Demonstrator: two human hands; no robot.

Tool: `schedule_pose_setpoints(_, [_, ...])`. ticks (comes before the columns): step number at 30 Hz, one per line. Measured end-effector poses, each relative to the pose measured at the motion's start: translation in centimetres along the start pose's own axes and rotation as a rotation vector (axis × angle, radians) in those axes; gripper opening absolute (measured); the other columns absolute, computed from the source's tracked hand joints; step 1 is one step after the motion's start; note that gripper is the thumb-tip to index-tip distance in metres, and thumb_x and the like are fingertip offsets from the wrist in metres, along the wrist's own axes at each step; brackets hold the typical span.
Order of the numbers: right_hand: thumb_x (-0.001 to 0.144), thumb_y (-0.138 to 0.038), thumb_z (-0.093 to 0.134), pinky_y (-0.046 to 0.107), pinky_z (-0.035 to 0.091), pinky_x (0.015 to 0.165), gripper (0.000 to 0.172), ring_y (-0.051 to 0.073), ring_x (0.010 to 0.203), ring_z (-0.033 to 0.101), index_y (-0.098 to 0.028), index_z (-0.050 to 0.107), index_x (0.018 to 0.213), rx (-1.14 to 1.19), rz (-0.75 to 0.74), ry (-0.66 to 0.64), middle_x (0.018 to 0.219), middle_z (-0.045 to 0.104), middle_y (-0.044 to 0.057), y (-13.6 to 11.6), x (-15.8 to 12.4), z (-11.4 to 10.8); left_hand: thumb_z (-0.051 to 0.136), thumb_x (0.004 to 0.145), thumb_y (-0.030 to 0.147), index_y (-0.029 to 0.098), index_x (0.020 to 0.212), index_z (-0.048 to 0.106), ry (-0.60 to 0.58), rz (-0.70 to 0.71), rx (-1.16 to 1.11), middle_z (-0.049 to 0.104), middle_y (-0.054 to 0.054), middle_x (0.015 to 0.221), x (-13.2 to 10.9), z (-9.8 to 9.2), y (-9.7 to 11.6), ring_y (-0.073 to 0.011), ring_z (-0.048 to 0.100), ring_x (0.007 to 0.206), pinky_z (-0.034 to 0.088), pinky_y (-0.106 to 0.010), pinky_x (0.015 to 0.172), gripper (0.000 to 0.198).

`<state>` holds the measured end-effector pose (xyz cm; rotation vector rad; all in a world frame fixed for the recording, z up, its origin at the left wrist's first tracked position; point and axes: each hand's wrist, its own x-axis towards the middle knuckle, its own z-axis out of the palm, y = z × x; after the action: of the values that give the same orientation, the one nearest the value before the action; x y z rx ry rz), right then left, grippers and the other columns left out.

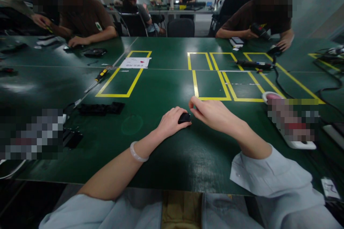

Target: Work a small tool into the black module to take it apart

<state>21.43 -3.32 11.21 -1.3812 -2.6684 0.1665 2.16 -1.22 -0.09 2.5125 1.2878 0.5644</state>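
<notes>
A small black block-like part (185, 117) rests on the green table (161, 157), and its exact kind cannot be made out. My left hand (172, 121) is closed around it from the left, thumb on the near side and fingers over the far side. A pale bracelet (138, 152) circles the left wrist. Just to the right and slightly above the part is my right hand (208, 111), its fingers curled together in a pinch. Whatever those fingertips hold, if anything, is hidden or too small to name.
Yellow tape rectangles (212, 98) mark the table. Black strips (100, 108) and a yellow-black screwdriver (101, 74) lie left. A white-edged tray (301, 145), partly blurred, lies right, near a black corded tool (255, 65). Two people in brown work opposite.
</notes>
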Motion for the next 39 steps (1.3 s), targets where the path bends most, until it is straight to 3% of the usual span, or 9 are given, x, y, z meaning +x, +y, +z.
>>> schedule_pose_setpoints(5, [0.095,-0.029,0.037,0.025,0.024,0.054,0.018,0.016,0.066,0.059,-0.019,0.048,0.106,0.029,-0.021,0.005,0.079,0.065,0.003,-0.09,-0.06,-0.06,0.058,0.084,0.055,0.023,0.109,0.055,-0.001,-0.005,-0.015,0.058,-0.004,0.103,0.01,-0.14,0.09,-0.0226,0.055,0.097,0.047,-0.036,0.084,0.041])
schedule_pose_setpoints(19, [0.098,-0.047,0.032,0.025,0.023,0.054,0.032,0.016,0.063,0.058,-0.021,0.051,0.099,0.008,0.01,-0.013,0.071,0.064,0.001,-0.42,-0.03,-0.54,0.057,0.085,0.057,0.022,0.101,0.056,0.009,0.009,-0.018,0.058,-0.004,0.099,0.06,-0.1,0.06,-0.0223,0.056,0.093,0.048,-0.035,0.079,0.038])
schedule_pose_setpoints(27, [0.098,-0.045,0.033,0.025,0.022,0.052,0.031,0.017,0.062,0.059,-0.02,0.052,0.098,-0.043,0.019,-0.026,0.07,0.064,0.002,-0.4,0.07,-0.53,0.058,0.085,0.054,0.022,0.103,0.055,0.003,0.0,-0.013,0.058,-0.004,0.101,0.07,-0.26,0.2,-0.0227,0.056,0.095,0.047,-0.035,0.082,0.037])
schedule_pose_setpoints(33, [0.097,-0.029,0.035,0.025,0.022,0.052,0.02,0.016,0.065,0.06,-0.019,0.049,0.106,-0.011,-0.018,0.008,0.077,0.067,0.002,0.0,-0.05,-0.12,0.059,0.085,0.053,0.022,0.108,0.055,0.008,0.008,-0.007,0.058,-0.004,0.103,0.05,-0.02,-0.04,-0.0228,0.056,0.097,0.047,-0.035,0.083,0.039])
schedule_pose_setpoints(39, [0.095,-0.028,0.039,0.025,0.023,0.052,0.015,0.015,0.067,0.059,-0.02,0.049,0.102,0.024,-0.038,0.02,0.082,0.067,0.002,0.06,-0.09,-0.11,0.059,0.084,0.054,0.022,0.105,0.055,0.018,0.014,-0.007,0.058,-0.004,0.102,0.01,0.11,-0.12,-0.0224,0.056,0.095,0.047,-0.035,0.083,0.038])
